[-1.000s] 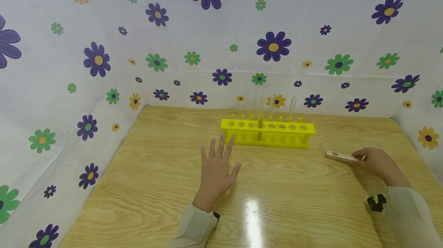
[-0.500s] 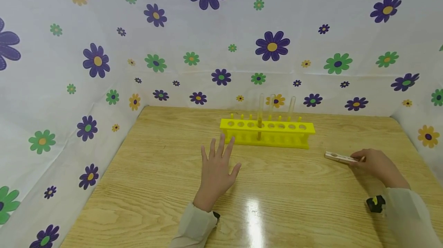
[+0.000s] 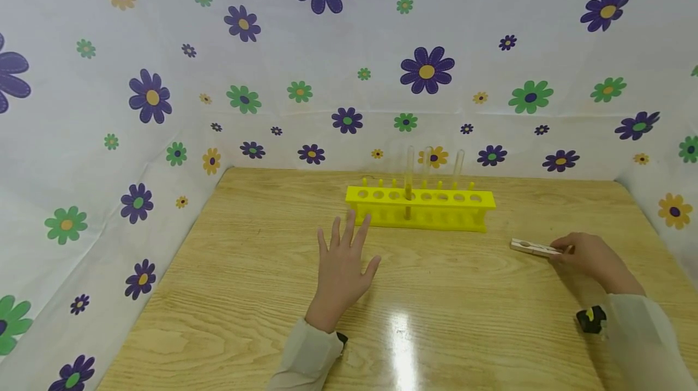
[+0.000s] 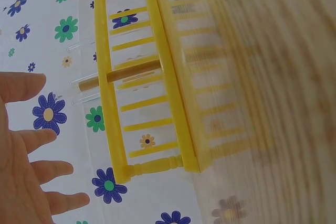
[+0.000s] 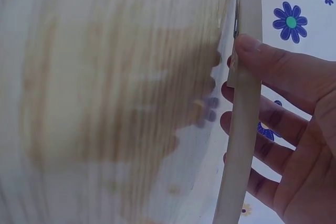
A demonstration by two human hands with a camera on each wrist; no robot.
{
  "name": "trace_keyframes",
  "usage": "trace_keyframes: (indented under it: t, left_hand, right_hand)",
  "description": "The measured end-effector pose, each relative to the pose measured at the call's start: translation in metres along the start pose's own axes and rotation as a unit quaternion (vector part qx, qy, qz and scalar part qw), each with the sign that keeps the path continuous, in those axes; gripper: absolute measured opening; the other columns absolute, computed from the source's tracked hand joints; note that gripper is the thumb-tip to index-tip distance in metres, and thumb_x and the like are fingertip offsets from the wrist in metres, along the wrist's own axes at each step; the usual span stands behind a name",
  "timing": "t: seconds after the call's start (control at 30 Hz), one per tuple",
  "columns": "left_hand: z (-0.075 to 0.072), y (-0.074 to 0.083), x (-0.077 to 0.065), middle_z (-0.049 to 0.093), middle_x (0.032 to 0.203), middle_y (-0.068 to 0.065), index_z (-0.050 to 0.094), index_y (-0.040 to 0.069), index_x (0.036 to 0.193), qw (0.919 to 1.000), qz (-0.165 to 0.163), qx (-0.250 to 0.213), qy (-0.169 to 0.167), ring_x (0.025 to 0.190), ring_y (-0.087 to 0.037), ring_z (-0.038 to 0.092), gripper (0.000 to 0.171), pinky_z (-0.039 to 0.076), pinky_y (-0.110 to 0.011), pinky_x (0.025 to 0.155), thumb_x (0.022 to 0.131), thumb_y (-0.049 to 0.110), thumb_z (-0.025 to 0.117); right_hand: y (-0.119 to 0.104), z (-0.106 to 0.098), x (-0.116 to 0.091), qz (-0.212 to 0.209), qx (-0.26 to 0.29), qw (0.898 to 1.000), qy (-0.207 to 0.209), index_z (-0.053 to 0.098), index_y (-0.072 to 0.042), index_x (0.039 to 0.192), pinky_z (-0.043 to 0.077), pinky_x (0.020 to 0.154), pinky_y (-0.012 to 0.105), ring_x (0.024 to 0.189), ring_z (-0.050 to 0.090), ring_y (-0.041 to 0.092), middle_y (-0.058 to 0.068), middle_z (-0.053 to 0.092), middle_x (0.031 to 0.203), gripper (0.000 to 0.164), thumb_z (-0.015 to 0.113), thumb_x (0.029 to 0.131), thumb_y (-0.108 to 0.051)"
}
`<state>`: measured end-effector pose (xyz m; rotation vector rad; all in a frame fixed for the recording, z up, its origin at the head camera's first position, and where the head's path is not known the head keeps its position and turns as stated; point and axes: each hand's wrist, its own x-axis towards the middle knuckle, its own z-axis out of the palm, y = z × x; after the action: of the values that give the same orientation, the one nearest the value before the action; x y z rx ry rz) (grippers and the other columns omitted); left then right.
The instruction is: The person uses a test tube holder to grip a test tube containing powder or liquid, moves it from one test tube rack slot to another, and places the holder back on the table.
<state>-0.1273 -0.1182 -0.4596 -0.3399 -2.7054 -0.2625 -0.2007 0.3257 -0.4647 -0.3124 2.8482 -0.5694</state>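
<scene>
My right hand (image 3: pixel 591 262) pinches a wooden test tube holder (image 3: pixel 533 248) low over the right side of the table, its tip pointing left. The right wrist view shows the thumb and fingers on either side of the holder's handle (image 5: pixel 244 119), with a metal spring above the thumb. The left hand (image 3: pixel 340 273) has its fingers spread and holds nothing, just in front of the rack's left end. A yellow test tube rack (image 3: pixel 463 200) stands upright. In it are a test tube with brown liquid (image 3: pixel 408 190) and two clear test tubes (image 3: pixel 458 165).
The wood-grain table (image 3: pixel 234 294) is glossy and reflects a light near its front. White flower-printed cloth (image 3: pixel 327 45) covers the wall behind and the left and right sides. Behind the rack, the table's back edge meets the cloth.
</scene>
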Motion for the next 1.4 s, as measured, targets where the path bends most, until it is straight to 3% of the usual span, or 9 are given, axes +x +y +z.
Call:
trace_keyframes:
  t: [1.0,1.4]
  left_hand:
    - [0.001,-0.0006,-0.0002,0.029,0.153,-0.015,0.028,0.018,0.149,1.0,0.0,0.0,-0.002,0.136,-0.043,0.032,0.072,0.023,-0.068,0.105,0.088,0.042,0.059]
    - [0.0014,-0.0006,0.0013,0.026,0.155,-0.013,0.024,0.02,0.15,0.9999,-0.006,-0.007,-0.013,0.139,-0.042,0.028,0.073,0.02,-0.067,0.107,0.089,0.042,0.058]
  right_hand:
    - [0.0024,0.0043,-0.001,-0.008,0.0,1.0,-0.007,0.064,0.009,0.108,0.05,0.067,0.046,0.077,0.06,0.029,0.02,0.066,0.091,0.037,0.072,0.079,-0.012]
    - [0.0016,0.0028,-0.0017,-0.024,-0.005,1.0,-0.002,0.066,0.007,0.107,0.05,0.068,0.046,0.079,0.061,0.029,0.018,0.067,0.09,0.042,0.075,0.076,-0.021]
